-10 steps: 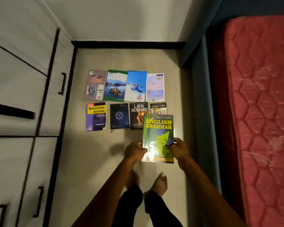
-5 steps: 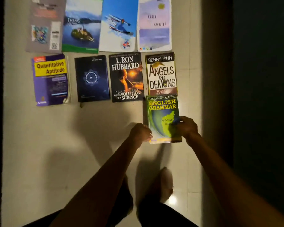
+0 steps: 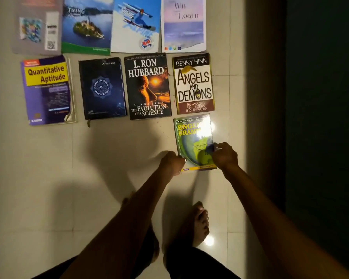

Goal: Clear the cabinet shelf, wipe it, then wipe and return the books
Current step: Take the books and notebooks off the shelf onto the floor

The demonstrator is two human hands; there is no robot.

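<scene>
Lowered from mid-air, where it stood tilted up before the camera a second ago, English Grammar book (image 3: 194, 142) now flat on the floor (image 3: 109, 178), just near of Angels and Demons (image 3: 193, 83). Gripped at its near left corner by the left hand (image 3: 172, 163), as half a second ago; right hand (image 3: 224, 156) shifted slightly toward the right edge, with something small and blue at its fingertips on the cover.
</scene>
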